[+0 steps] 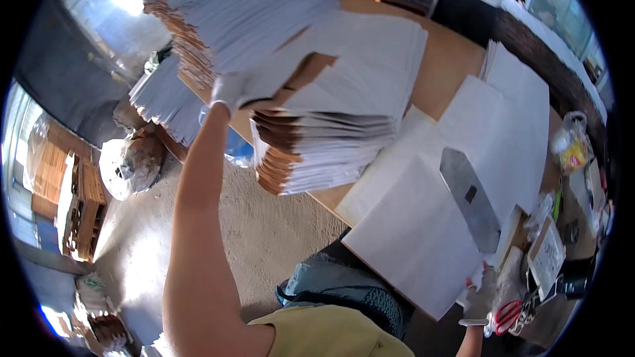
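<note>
My left hand (233, 91), in a white glove, reaches far out and grips a flat white sheet (291, 69) at the top of a tall pile of white-faced brown cardboard sheets (317, 145) on the wooden table (450, 59). My right hand (481, 294), also gloved, rests low at the right on the near corner of a large white sheet (417, 238) lying on the table. A grey metal template (471, 198) with a pointed end lies on that sheet.
Another big stack of white sheets (245, 6) rises at the back left, and one more (165, 102) stands lower beside it. Red-handled scissors (508, 314), a small box (548, 258) and a yellow bag (573, 145) crowd the right. Sandy floor (264, 225) lies below, with wooden crates (83, 211).
</note>
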Demonstrator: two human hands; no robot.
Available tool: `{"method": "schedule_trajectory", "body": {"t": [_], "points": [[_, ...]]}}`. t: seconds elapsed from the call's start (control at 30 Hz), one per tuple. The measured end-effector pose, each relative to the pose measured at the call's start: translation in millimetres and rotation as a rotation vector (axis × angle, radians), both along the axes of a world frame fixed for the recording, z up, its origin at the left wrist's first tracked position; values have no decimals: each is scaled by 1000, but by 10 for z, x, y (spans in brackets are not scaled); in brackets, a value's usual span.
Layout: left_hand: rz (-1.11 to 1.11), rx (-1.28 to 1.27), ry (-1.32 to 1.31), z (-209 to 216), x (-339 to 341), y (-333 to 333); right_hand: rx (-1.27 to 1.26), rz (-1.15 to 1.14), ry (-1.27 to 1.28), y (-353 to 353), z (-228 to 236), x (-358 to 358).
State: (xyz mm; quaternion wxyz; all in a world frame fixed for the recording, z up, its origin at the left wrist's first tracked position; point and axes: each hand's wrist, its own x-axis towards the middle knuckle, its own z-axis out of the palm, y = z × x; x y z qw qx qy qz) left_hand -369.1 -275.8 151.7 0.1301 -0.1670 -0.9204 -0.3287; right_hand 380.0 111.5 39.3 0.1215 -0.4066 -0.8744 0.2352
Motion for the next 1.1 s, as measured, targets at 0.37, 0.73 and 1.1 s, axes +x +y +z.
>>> {"method": "schedule_trajectory", "body": {"t": [0.37,0.73,1.1], "points": [[-1213,-258,230,68,3210,1329,106,534,-532,-498,659,260],[-840,-4,-462,-1121,3411,2104,-296,-676,971,87,93,-91],[-704,-213,62,-1470,3502,2355,-77,-478,190,596,-268,-551]]}}
